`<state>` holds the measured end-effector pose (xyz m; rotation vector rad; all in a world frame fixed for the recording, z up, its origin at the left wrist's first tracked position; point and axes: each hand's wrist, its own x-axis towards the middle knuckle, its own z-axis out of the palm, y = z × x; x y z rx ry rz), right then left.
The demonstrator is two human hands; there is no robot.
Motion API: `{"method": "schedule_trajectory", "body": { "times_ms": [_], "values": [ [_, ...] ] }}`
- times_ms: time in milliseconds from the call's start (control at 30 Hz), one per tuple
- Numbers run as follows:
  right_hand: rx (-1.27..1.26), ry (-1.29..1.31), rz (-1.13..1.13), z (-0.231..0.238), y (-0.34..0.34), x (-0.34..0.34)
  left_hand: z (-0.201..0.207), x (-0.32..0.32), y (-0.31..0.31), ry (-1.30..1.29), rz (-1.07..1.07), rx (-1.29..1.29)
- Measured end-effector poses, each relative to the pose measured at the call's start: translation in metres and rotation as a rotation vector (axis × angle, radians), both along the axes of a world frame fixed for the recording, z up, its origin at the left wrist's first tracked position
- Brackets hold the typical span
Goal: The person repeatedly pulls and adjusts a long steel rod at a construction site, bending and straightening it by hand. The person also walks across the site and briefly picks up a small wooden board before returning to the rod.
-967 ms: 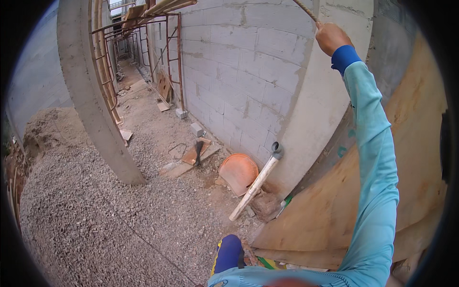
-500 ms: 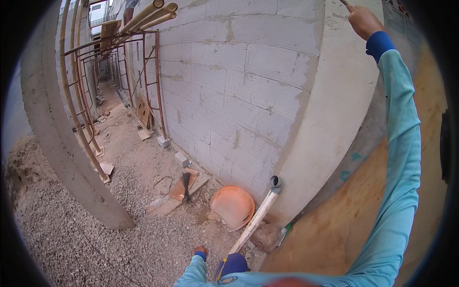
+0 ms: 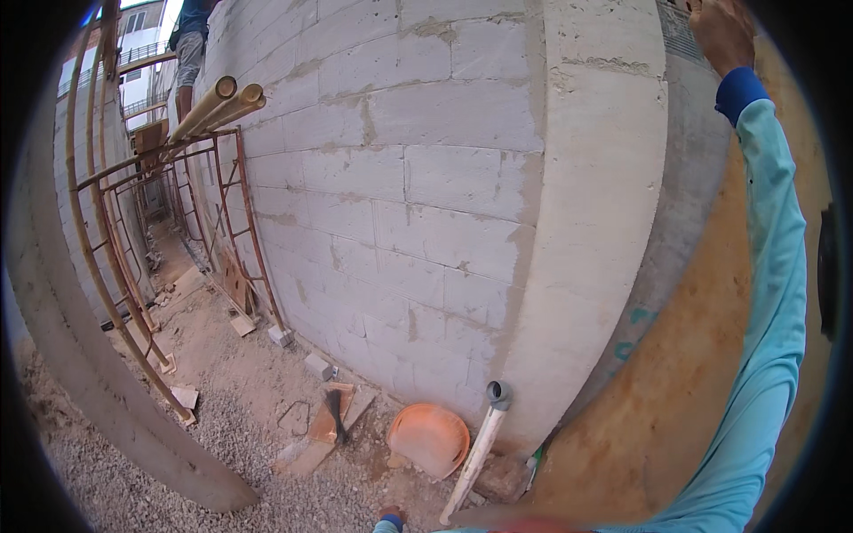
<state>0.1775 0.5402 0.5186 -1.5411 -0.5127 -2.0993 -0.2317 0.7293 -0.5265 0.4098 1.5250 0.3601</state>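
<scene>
My right hand is raised high at the upper right, beside a pale concrete column and a grey rendered strip of wall. Its fingers look closed, but the top edge cuts off whatever they hold. Low at the bottom edge, my left hand shows only in small part below a blue cuff, over the gravel. Its fingers cannot be made out. Nearest to it are an orange basin leaning at the foot of the block wall and a slanting white pipe with a grey elbow on top.
Rusty scaffold frames carry bamboo poles along the passage at left, where another person stands high up. A slanted concrete post rises nearby. Boards and a dark brush-like bundle lie on gravel. A brownish panel stands at right.
The view has tipped upward, so the wall and basin sit lower and more of the other person shows. My right hand is nearer the upper-right rim; the thin stick-like thing it held is out of view.
</scene>
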Motion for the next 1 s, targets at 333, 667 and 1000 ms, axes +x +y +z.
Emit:
{"method": "schedule_trajectory", "body": {
  "times_ms": [333,667,1000],
  "values": [
    [-0.682,-0.139,0.375,-0.18,-0.047,-0.097,-0.027,0.002,-0.086,0.175,-0.561,0.033],
    [-0.84,0.264,0.578,-0.231,-0.27,-0.161,-0.01,0.036,-0.202,0.517,-1.589,0.568],
    [-0.632,0.704,0.771,-0.334,-0.536,-0.193,-0.001,0.097,-0.252,0.59,-2.137,1.002]
  ]
}}
